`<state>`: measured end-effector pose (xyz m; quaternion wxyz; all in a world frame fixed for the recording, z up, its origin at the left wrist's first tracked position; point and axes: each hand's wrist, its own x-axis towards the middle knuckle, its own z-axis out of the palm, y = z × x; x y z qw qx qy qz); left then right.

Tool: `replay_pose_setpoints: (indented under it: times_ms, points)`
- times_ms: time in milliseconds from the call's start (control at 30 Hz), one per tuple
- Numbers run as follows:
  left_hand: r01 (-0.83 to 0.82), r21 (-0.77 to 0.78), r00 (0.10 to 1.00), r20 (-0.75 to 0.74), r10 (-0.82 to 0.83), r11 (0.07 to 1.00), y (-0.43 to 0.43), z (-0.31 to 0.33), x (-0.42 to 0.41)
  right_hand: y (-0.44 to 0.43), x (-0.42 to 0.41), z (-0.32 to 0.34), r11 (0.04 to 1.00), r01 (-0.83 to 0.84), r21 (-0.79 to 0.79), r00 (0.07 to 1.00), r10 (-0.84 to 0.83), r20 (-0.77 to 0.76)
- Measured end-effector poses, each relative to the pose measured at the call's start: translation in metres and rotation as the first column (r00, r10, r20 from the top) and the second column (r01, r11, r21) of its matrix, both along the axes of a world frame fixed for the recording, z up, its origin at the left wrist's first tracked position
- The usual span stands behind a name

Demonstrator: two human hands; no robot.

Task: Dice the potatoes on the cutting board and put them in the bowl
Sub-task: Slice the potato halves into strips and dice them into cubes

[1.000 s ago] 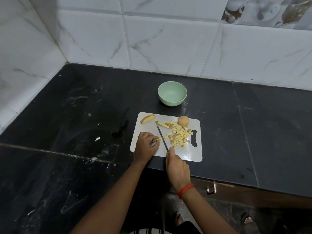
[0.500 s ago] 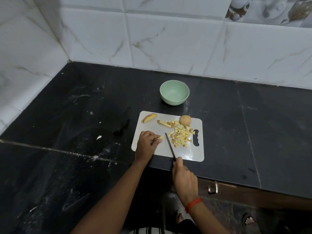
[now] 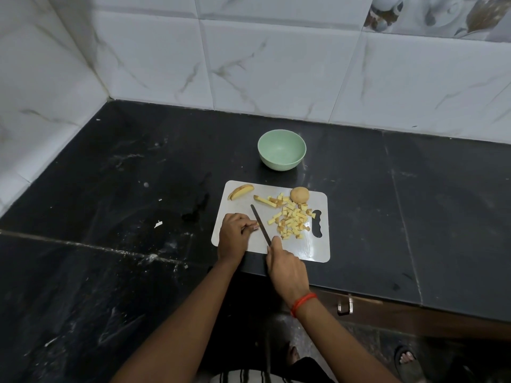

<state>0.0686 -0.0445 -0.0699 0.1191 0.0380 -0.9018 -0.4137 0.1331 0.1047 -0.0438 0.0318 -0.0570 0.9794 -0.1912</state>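
knife (image 3: 260,225) nearer left hand (image 3: 234,235) | black counter (image 3: 110,189) | white tiled walls (image 3: 276,64)

No writing, label, brand mark or number could be read anywhere. The white cutting board (image 3: 315,248) was plain, and so was the green bowl (image 3: 276,165) just behind it. The knife blade (image 3: 260,222) lying across the board showed no legible stamp. The patterned wall tile (image 3: 442,15), far behind the board and to its right, carried only a blurred grey-and-brown picture, with no letters or figures.
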Motion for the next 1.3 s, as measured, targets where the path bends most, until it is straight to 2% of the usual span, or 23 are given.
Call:
replay_pose_setpoints:
  times_ms: [100, 200, 267, 467, 600, 733, 933, 1100, 1300]
  points:
    - [-0.041, 0.047, 0.999, 0.024, 0.039, 0.998, 0.001, 0.001, -0.001, 0.008, 0.011, 0.004, 1.000, -0.011, 0.014, 0.998, 0.011, 0.056]
    - [-0.053, 0.070, 0.998, 0.050, 0.049, 0.996, 0.002, 0.002, -0.004, 0.019, 0.030, 0.002, 0.990, -0.020, 0.138, 1.000, 0.017, 0.025]
    - [-0.048, 0.062, 0.996, 0.078, 0.043, 0.997, 0.003, 0.005, -0.007, 0.023, 0.037, -0.002, 0.988, 0.014, 0.153, 1.000, -0.011, -0.020]
    - [0.050, -0.017, 0.994, 0.098, -0.049, 0.999, 0.019, 0.011, -0.019, 0.035, 0.009, 0.009, 0.988, 0.154, -0.014, 0.960, -0.153, -0.235]
    - [0.050, -0.045, 0.999, 0.023, -0.049, 0.998, 0.027, 0.016, -0.023, 0.044, -0.016, 0.006, 0.979, 0.186, -0.086, 0.939, -0.203, -0.278]
    - [0.137, -0.222, 0.987, -0.051, -0.152, 0.965, 0.018, 0.026, -0.046, 0.049, -0.015, -0.001, 0.961, 0.201, -0.191, 0.922, -0.251, -0.295]
    - [0.287, -0.448, 0.943, -0.022, -0.331, 0.847, 0.010, 0.028, -0.076, 0.053, -0.014, -0.002, 0.955, 0.178, -0.236, 0.917, -0.248, -0.311]
    - [0.286, -0.425, 0.950, 0.013, -0.311, 0.859, -0.008, 0.023, -0.061, 0.054, -0.014, -0.004, 0.953, 0.172, -0.250, 0.916, -0.248, -0.316]
    - [0.228, -0.291, 0.972, 0.015, -0.234, 0.929, -0.021, 0.015, -0.026, 0.051, -0.015, -0.006, 0.963, 0.149, -0.226, 0.927, -0.215, -0.307]
